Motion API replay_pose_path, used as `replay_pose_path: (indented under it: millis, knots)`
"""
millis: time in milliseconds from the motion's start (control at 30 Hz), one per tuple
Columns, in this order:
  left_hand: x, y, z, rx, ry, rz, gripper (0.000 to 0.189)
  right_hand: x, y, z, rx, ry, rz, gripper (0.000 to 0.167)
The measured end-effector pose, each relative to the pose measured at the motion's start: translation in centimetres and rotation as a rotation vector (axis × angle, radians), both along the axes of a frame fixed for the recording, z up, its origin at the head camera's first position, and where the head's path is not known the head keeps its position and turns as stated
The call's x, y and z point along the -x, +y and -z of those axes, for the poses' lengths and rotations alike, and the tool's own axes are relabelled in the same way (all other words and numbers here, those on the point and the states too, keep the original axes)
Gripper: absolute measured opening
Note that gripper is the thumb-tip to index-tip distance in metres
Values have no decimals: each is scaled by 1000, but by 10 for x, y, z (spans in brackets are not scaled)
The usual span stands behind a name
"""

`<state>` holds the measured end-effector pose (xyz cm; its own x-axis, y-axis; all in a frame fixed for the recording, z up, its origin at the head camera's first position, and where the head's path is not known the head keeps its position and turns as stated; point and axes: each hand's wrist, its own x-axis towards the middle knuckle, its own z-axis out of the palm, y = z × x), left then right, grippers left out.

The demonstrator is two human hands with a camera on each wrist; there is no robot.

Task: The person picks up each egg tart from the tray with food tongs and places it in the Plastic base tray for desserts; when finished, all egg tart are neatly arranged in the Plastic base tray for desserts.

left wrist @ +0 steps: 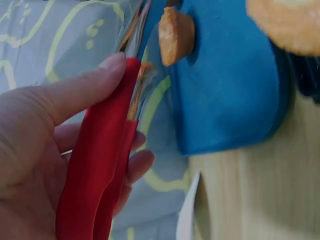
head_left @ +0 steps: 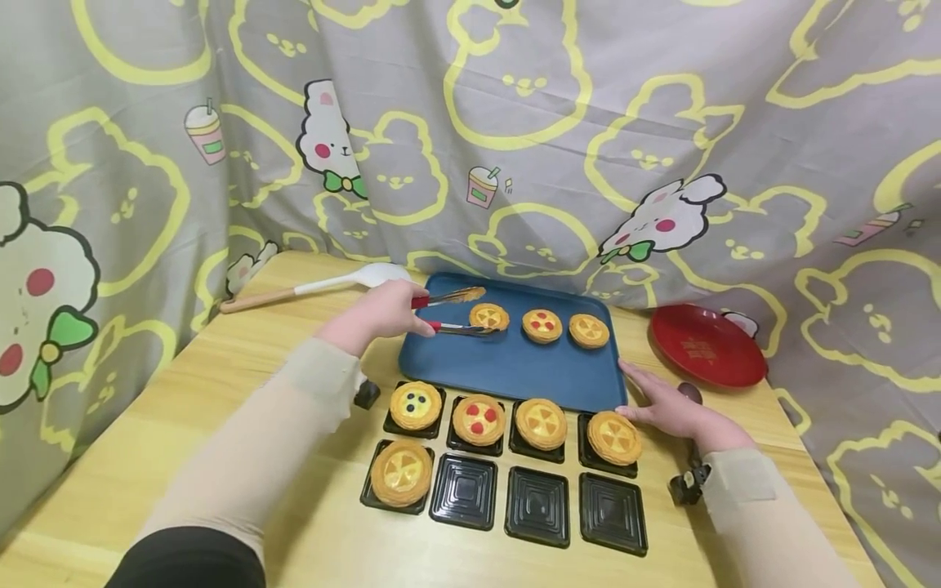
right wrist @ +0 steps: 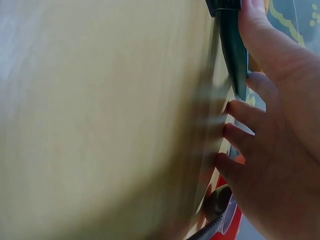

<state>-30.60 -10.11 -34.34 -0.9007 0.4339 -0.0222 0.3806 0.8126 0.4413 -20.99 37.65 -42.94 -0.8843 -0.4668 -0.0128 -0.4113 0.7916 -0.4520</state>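
My left hand (head_left: 388, 312) holds red-handled tongs (left wrist: 97, 150), their metal arms spread apart. The tong tips stand on either side of an egg tart (head_left: 488, 315), the leftmost on the blue tray (head_left: 507, 367). Two more tarts lie to its right, one with red dots (head_left: 541, 325) and one plain yellow (head_left: 589, 331). At the tray's right edge, my right hand (head_left: 665, 406) touches the rim with thumb and forefinger near the front corner. Its other fingers (right wrist: 245, 114) spread straight beside the tray, low over the table.
Before the tray, black square bases stand in two rows; several carry tarts (head_left: 540, 423), while three front ones (head_left: 463, 492) are bare. A red plate (head_left: 706, 347) lies right, with a dark spoon-like utensil (right wrist: 218, 201) near my right hand. A white spoon (head_left: 323, 286) lies back left, before a patterned curtain (head_left: 412, 171).
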Motion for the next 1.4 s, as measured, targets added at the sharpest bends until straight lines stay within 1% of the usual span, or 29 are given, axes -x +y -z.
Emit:
replay_pose_path:
  millis: [167, 300, 400, 500, 600, 733, 800, 900, 1033, 1133, 1233, 1333, 1400]
  knots:
    - [4, 11, 12, 28, -26, -61, 77, -2, -4, -5, -9, -35, 26, 88]
    - [5, 16, 18, 31, -64, -83, 75, -2, -3, -4, -8, -12, 24, 87]
    - [4, 18, 20, 31, -73, -91, 71, -2, -3, -2, 1, -2, 24, 88]
    - [0, 18, 20, 33, -65, -94, 67, -1, -3, -1, 0, -20, 29, 88]
    - [-3, 16, 18, 38, -40, -86, 63, -1, -3, -1, -10, -40, 36, 89]
    - [-13, 12, 10, 50, 5, -73, 59, -2, -4, -2, -17, -47, 43, 89]
    - [-21, 9, 2, 51, 21, -58, 59, -2, -4, -3, -16, -46, 43, 89]
    - [-36, 5, -10, 33, 27, -29, 59, -2, -3, -4, -23, -45, 44, 89]
    - [-65, -5, -27, 15, 38, 30, 59, -1, -2, -2, -18, -30, 35, 89]
    - [-89, -14, -36, 19, 65, 87, 58, 0, 0, 1, -11, -4, 17, 89]
    - [-113, -23, -40, 23, 87, 144, 57, 0, 2, 4, -17, 13, 2, 90]
    - [-133, -33, -38, 24, 101, 224, 56, 0, 2, 5, -21, 21, 1, 89]
    - [-144, -41, -34, 20, 93, 288, 56, -1, 1, 3, -18, 18, 2, 89]
